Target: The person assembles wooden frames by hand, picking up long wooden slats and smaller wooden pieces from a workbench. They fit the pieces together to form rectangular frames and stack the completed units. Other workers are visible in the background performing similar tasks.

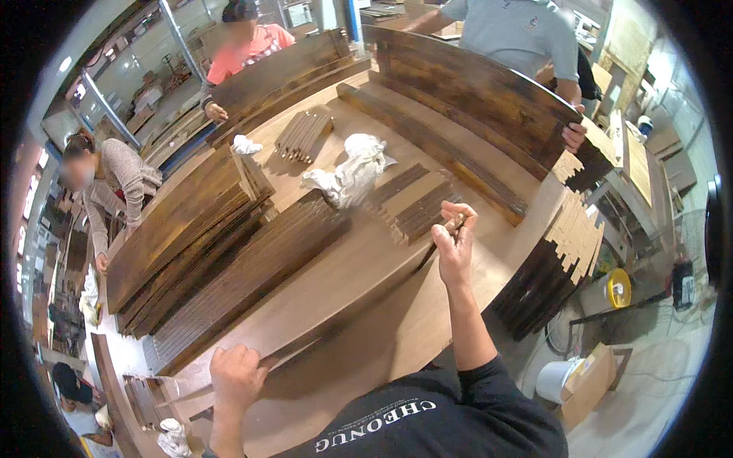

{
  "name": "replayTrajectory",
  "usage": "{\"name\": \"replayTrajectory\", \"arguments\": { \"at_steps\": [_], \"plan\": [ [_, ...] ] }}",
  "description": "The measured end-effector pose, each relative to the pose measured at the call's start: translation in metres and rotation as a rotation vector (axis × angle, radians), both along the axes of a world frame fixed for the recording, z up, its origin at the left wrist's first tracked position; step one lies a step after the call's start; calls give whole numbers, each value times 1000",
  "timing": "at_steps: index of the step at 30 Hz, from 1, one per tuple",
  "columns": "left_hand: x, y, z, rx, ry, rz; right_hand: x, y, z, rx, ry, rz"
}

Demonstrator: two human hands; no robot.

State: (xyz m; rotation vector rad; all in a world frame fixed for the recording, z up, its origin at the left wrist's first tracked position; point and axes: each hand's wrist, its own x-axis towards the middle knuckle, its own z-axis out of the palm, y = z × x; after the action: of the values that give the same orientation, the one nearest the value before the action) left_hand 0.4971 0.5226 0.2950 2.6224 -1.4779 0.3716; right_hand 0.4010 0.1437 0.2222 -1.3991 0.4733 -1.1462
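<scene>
A long, narrow dark wooden slat (328, 328) slants across the table in front of me. My left hand (238, 375) is closed round its near left part. The fingers of my right hand (455, 248) pinch together at its far right end. Just beyond the right hand lies a group of short dark wooden pieces (429, 204) with a lighter strip among them. A row of long dark slats (252, 263) lies side by side to the left of the held slat. Crumpled white rags (357, 169) rest by the far end of that row.
Wide brown-stained boards (179, 214) are stacked at left; more slats with pale ends (542, 278) pile at right. A bundle of thin sticks (304, 136) lies farther back. Two people stand across the table (496, 244), one gripping a large board (473, 84); another person bends at left.
</scene>
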Motion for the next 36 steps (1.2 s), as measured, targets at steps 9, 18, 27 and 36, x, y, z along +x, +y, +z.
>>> {"name": "replayTrajectory", "arguments": {
  "at_steps": [9,18,27,36],
  "plan": [
    [22,107,13,32,210,636,-2,-16,-29,-119,-100,-83],
    [-12,131,-24,-98,-68,502,26,-15,-34,-105,-122,-91],
    [-19,124,-12,-191,-99,538,28,-26,-40,-118,-116,-91],
    [-51,195,-63,-1407,-499,855,31,-38,-38,-175,-192,-62]
  ]
}}
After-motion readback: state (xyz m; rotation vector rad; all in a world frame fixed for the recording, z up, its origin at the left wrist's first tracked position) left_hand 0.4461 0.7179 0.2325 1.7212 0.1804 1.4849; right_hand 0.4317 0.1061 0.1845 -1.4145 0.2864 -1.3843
